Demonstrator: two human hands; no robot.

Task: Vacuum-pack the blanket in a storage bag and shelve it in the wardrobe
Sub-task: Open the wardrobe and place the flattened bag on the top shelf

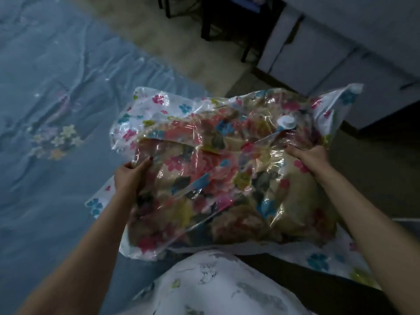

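**Holding the packed bag above the bed edge**

Gripping the storage bag point(227, 169) from both sides, the person holds it in front of the body, over the edge of the bed point(56, 110) and the dim floor point(181, 42) beyond. The left hand point(130, 176) clamps the bag's left edge, thumb on top and fingers tucked underneath, out of sight. The right hand point(311, 158) is closed on a fold of plastic at the right side; its fingertips are buried in the crinkles.

Inside the clear, flower-printed plastic lies the blanket point(204, 189), a floral bundle of pink, tan and dark patches, its folds hard to separate from the bag's own print and glare. A white round valve point(286, 122) sits on the upper face near the right hand. Whether the bag's seal is closed cannot be told; the bag's near edge is hidden behind the person's patterned white garment point(216, 285).

The bed wears a blue sheet with a pale flower motif. Dark furniture legs point(227, 23) and grey cabinet fronts point(341, 42) are cut off at the top, blurred in the low light.
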